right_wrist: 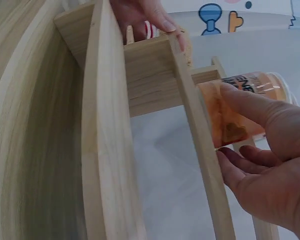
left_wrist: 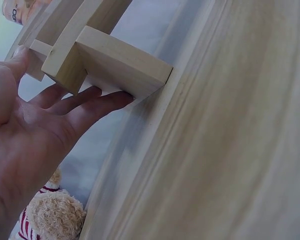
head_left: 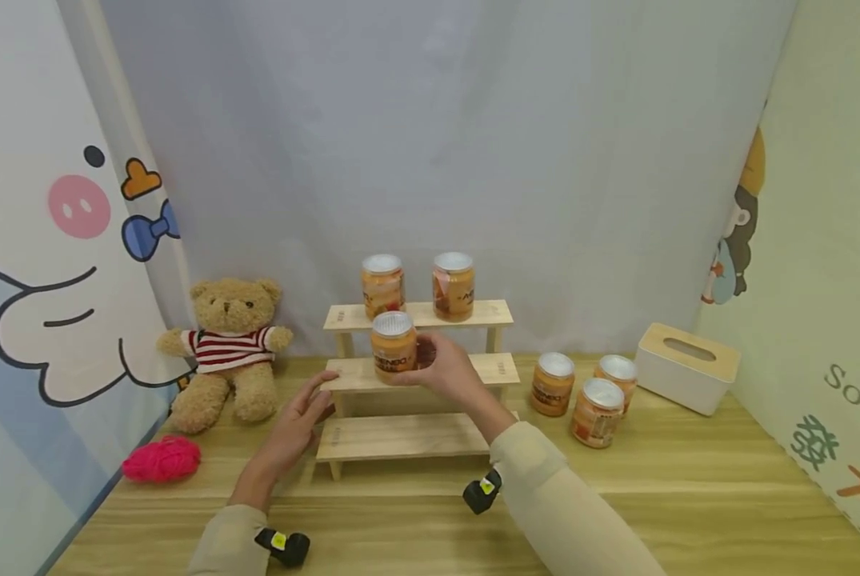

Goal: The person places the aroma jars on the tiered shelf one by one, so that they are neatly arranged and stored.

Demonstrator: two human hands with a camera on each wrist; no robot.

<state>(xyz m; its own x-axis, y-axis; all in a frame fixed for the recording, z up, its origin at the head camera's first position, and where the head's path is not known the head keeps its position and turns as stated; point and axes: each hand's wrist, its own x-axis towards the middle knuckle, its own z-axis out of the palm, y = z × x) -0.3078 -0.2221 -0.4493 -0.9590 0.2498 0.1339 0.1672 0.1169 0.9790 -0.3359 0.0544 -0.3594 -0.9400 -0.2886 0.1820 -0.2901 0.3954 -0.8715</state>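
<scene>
A three-step wooden display stand (head_left: 401, 436) stands on the table. My right hand (head_left: 447, 372) grips an orange-labelled jar of canned fruit (head_left: 394, 352) at the left part of the middle step, thumb and fingers round its side. In the right wrist view the jar (right_wrist: 245, 107) has its base at the step. My left hand (head_left: 293, 428) touches the stand's left end. In the left wrist view its fingers (left_wrist: 97, 107) are stretched out beside the stand's leg (left_wrist: 122, 65). Two similar jars, left (head_left: 383, 288) and right (head_left: 454, 288), occupy the top step.
Three more jars (head_left: 552, 386) are grouped on the table right of the stand. Behind them sits a white tissue box (head_left: 682, 376) with a wooden lid. At left are a teddy bear (head_left: 231, 352) and pink yarn (head_left: 162, 460). A grey curtain (head_left: 444, 160) hangs behind.
</scene>
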